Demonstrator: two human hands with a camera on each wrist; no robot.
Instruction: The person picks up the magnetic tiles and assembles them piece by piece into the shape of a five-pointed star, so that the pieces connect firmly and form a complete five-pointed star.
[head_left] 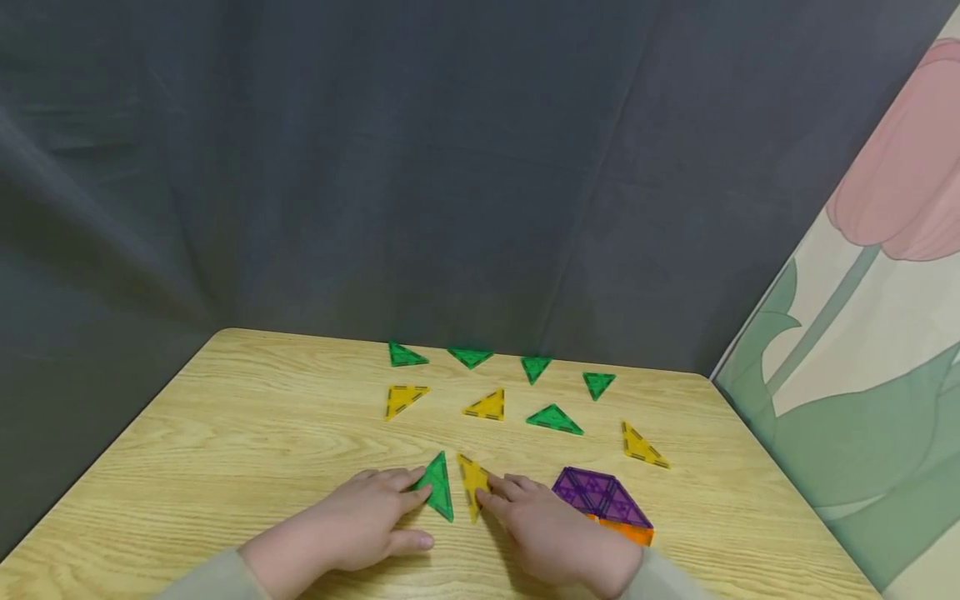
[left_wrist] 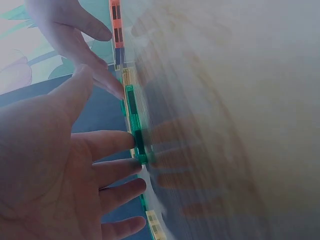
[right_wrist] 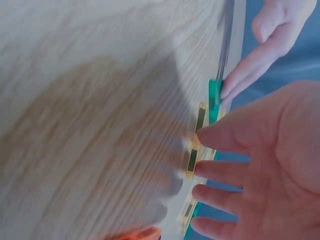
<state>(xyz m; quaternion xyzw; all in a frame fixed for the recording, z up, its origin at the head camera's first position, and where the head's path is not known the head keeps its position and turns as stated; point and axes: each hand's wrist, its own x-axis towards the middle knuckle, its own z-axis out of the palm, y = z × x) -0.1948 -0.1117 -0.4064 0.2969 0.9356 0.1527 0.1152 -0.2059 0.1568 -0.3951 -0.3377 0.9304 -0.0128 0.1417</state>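
Two flat triangular magnetic tiles lie on the table between the hands, a narrow gap between them. My left hand (head_left: 363, 517) rests straight fingertips on the green triangle tile (head_left: 442, 487), thumb held away from it. In the left wrist view, that green tile (left_wrist: 135, 125) shows edge-on under the fingertips. My right hand (head_left: 543, 529) touches the yellow triangle tile (head_left: 469, 482) with extended fingers. The right wrist view shows the yellow tile (right_wrist: 193, 155) edge-on, thumb and index fingertip against it and the other fingers straight.
Beside my right hand lies a joined purple tile shape (head_left: 600, 493) with an orange piece (head_left: 633, 532) along its near side. Farther back, loose green tiles (head_left: 555, 418) and yellow tiles (head_left: 487, 406) are spread over the wooden table (head_left: 225, 417). A dark curtain (head_left: 420, 167) hangs behind.
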